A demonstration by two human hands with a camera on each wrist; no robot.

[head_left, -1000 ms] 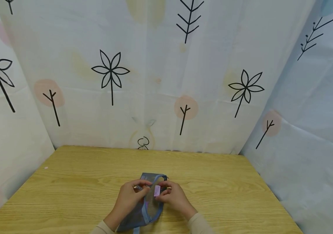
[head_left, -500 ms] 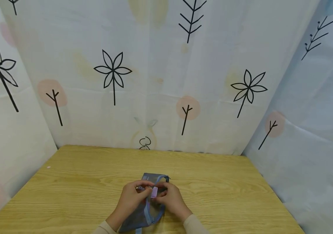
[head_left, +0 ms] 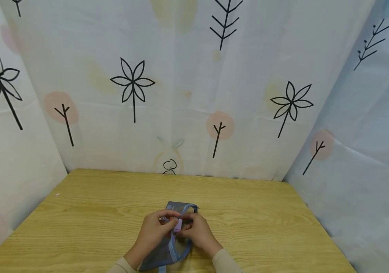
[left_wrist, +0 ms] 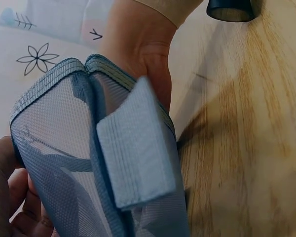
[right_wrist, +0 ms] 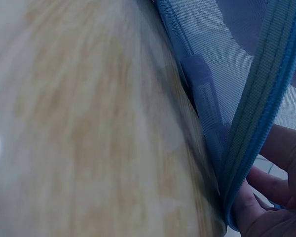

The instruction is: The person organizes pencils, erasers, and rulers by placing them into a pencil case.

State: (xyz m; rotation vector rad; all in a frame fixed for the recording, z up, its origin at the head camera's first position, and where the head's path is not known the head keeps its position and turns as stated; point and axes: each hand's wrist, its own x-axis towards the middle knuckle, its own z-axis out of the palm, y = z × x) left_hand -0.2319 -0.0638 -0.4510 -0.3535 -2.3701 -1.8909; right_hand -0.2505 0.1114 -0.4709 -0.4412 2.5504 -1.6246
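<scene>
A blue-grey mesh zip pouch (head_left: 160, 254) lies on the table between both hands, its mouth spread apart. My left hand (head_left: 156, 229) grips its left side, thumb and forefinger meeting near the opening. At the mouth is a small purple rectangular piece (head_left: 178, 226), which my right hand (head_left: 200, 231) pinches between thumb and forefinger, close to the left fingertips. In the left wrist view, a pale fabric tab (left_wrist: 135, 148) sticks out from the pouch's end. The right wrist view shows fingers (right_wrist: 274, 190) beside the blue zip edge (right_wrist: 266, 98).
The wood-grain table (head_left: 255, 220) reaches back to patterned fabric walls (head_left: 180, 94). A tiny pale scrap (head_left: 57, 194) lies near the table's left edge. A dark round-ended object (left_wrist: 232, 9) shows at the top of the left wrist view.
The right hand has brought the purple piece slightly left across the pouch's mouth, toward the left fingertips. The left hand keeps its grip on the pouch.
</scene>
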